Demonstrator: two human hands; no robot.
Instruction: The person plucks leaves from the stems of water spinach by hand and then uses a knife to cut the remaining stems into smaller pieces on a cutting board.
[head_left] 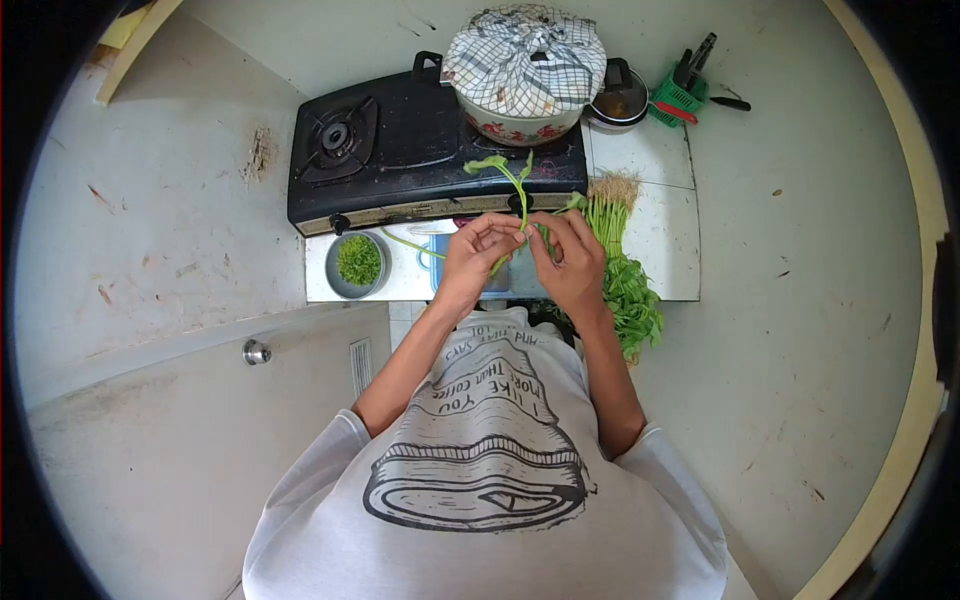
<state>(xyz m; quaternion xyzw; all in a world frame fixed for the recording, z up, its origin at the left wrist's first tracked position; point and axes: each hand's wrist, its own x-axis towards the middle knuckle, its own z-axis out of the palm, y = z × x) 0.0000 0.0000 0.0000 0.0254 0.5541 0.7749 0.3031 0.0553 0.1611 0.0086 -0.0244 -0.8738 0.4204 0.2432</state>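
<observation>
A leafy green stem [522, 187] stands up between my two hands above the counter. My left hand [478, 257] pinches it from the left, and part of a stem trails out to the left below that hand. The fingers of my right hand [573, 262] close on the same stem from the right. Under my hands lies a blue tray or board [437, 262], mostly hidden. A large bunch of leafy greens with roots [628, 290] lies just right of my right hand. Chopped greens [358, 260] fill a grey bowl [336, 284] at the left.
Behind my hands is a black gas stove [410, 140], bearing a large pot [520, 127] covered with a checked cloth [520, 60]. A smaller pot [618, 108] and a green basket [676, 98] of knives and utensils stand at the back right. Walls rise on both sides.
</observation>
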